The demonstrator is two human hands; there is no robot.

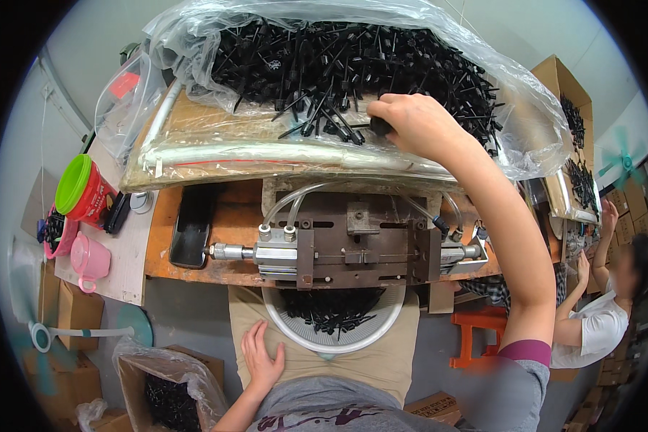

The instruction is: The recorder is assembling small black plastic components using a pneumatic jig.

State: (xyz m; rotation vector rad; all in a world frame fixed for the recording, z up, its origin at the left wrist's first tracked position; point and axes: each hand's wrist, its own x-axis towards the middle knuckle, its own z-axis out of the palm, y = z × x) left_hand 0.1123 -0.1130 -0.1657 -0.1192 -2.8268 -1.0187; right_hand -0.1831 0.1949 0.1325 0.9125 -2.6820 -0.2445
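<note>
Left hand [262,360] lay on tan trousers [399,360], grip loosely spread, beside white perforated basket [331,348]. Brown-and-silver metal fixture [324,245] on orange wooden tabletop [234,205] stood in between. Right hand [414,122] was at heaped black stemmed parts [317,65]; couldn't tell grip.

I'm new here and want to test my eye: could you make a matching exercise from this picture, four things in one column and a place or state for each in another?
Things
1. Pink mug
2. Right grip
3. White basket
4. Left grip

Places or states
A. At the front edge of the big pile of black pieces
B. Fingers spread on the tan trousers
C. On the pale tabletop at the left
D. Has loose black pieces inside it

Pairs: 1-C, 2-A, 3-D, 4-B
</note>
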